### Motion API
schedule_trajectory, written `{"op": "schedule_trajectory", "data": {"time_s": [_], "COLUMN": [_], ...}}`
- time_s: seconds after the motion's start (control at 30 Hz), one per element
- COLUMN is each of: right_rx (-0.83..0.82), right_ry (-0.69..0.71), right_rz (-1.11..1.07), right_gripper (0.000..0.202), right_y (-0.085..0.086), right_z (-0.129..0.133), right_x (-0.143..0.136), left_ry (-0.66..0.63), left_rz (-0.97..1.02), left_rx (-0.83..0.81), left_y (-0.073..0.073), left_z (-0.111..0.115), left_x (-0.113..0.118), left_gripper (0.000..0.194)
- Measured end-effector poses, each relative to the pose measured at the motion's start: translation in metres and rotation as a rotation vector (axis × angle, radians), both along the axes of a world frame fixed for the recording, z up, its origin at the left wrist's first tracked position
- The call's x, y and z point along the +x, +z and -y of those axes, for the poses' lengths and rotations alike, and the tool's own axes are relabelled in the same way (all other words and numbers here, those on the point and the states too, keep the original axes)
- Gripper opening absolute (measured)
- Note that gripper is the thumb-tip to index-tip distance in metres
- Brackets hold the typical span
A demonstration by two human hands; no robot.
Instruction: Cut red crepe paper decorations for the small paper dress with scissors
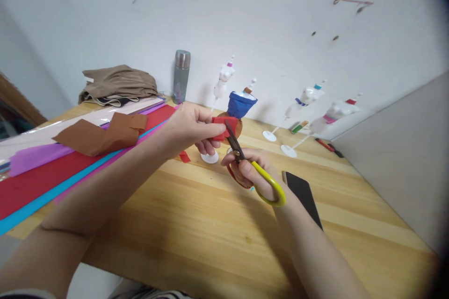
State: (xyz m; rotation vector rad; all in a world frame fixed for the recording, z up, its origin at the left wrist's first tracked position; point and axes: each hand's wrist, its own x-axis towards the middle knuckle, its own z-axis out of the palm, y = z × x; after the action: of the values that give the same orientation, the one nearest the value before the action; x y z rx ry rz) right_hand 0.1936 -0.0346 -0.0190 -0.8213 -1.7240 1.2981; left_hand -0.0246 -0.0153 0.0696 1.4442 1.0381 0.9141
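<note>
Across the near side, tabletop: light wood grain (168, 229), with both forearms reaching over it.
Black slab: a flat dark rectangle (303, 198) lying beside the right forearm.
Right hand: closed about the handles of the scissors, fingers in the loops (248, 175).
Scissors: yellow and red handles, dark blades (237, 149) pointing up and left, tip over the red piece; whether they are cutting it, I cannot tell.
Left hand: thumb and fingers (189, 126) pinching the red piece, just beside the right hand but apart from it.
Red piece: a small flat sheet (219, 120) between the left fingertips, above the table, at the blade tip.
Red scrap: a small bit (184, 157) on the wood below the left hand.
Sheets: red (52, 175), blue (66, 188) and purple (38, 159) layers at left, a creased brown piece (100, 138) on top.
Blue-wrapped form: a small white bust (242, 103) behind the red piece, brown neck band.
Right-hand forms: two tilted in view, one banded blue (308, 96), one pink (340, 110).
Pink-collared form: bare white torso (226, 72) farther back.
Back edge: grey flask (181, 79) and folded brown cloth (119, 84) near the white wall (245, 9).
</note>
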Motion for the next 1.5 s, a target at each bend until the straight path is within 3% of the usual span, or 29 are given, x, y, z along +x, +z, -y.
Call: {"op": "schedule_trajectory", "data": {"time_s": [0.63, 1.5], "right_rx": [0.051, 0.105], "right_ry": [-0.023, -0.018], "right_rz": [0.012, 0.009], "right_gripper": [0.048, 0.046], "right_y": [0.008, -0.006], "right_z": [0.001, -0.008], "right_x": [-0.004, 0.001], "left_ry": [0.008, -0.020], "left_rz": [-0.009, 0.040], "left_rx": [0.017, 0.013], "left_y": [0.002, -0.001], "left_z": [0.000, 0.000], "left_x": [-0.002, -0.002], "left_gripper": [0.023, 0.016]}}
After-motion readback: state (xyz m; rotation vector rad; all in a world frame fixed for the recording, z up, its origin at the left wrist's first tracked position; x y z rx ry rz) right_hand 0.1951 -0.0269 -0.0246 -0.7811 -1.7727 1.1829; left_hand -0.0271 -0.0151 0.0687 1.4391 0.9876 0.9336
